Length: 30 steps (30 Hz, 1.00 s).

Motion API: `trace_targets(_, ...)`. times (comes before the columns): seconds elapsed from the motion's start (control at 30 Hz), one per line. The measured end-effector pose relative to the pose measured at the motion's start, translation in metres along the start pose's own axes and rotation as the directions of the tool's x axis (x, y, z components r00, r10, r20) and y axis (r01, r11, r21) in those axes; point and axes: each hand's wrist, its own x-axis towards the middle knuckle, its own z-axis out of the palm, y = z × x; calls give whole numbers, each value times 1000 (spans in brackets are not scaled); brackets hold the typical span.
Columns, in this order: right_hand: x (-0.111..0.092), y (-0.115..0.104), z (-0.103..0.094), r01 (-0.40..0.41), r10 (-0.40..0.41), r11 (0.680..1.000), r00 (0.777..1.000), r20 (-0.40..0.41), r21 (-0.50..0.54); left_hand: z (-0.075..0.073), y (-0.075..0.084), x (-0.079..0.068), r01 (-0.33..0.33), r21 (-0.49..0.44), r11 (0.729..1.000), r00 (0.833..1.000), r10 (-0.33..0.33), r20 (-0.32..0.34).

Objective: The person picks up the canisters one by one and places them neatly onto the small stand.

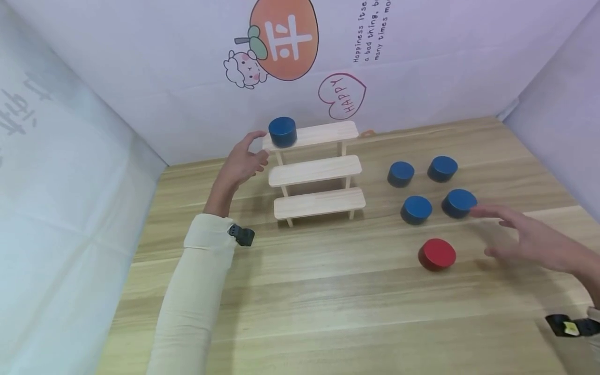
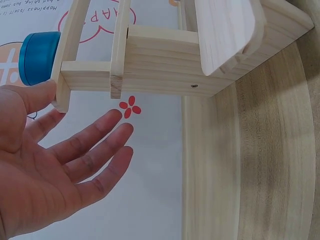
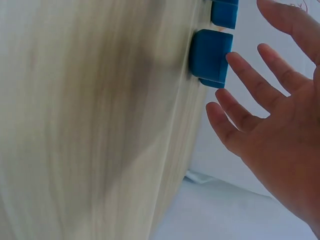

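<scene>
Counter (image 1: 328,312): wood-grained, flat, firm footing for what stands on it

Shelf (image 1: 316,171): pale wood, three steps; stiff, and I judge it light enough to skid if knocked; best steadied by a board end

My right hand (image 1: 539,242): fingers apart, holding nothing, index tip at the nearer right-hand blue tin (image 1: 459,203); contact unclear

My left hand (image 1: 244,161): fingers apart at the left end of the top step, holding no tin; whether the thumb touches the board I cannot tell

Upper blue tin (image 1: 283,132): upright on the top step, left end; smooth, faintly shiny, so probably slippery; looks rigid, hardly fragile; my guess is light; hold thumb against fingers across the round side

Other three blue tins (image 1: 400,174): upright on the counter right of the shelf, apart; same handling expected

Red tin (image 1: 437,255): nearest me, same side grip
</scene>
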Motion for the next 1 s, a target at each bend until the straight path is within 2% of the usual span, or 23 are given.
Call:
trace_targets(0.27, -3, 3, 12, 8, -8, 1000, 1000, 19, -6, 0, 1, 0, 9, 0, 1000, 1000, -9, 4)
trace_targets(0.43, 1, 3, 18, 77, -76, 996, 997, 17, -53, -1, 1, -1, 12, 4, 1000, 1000, -12, 8)
trace_targets(0.67, 8, -5, 28, 136, -133, 989, 990, 49, -56, -1, -1, 0, 9, -4, 1000, 1000, -9, 0)
trace_targets(1.0, 8, -14, 35, 138, -134, 989, 989, 63, -58, -1, -1, 0, 15, -27, 1000, 1000, -15, 4)
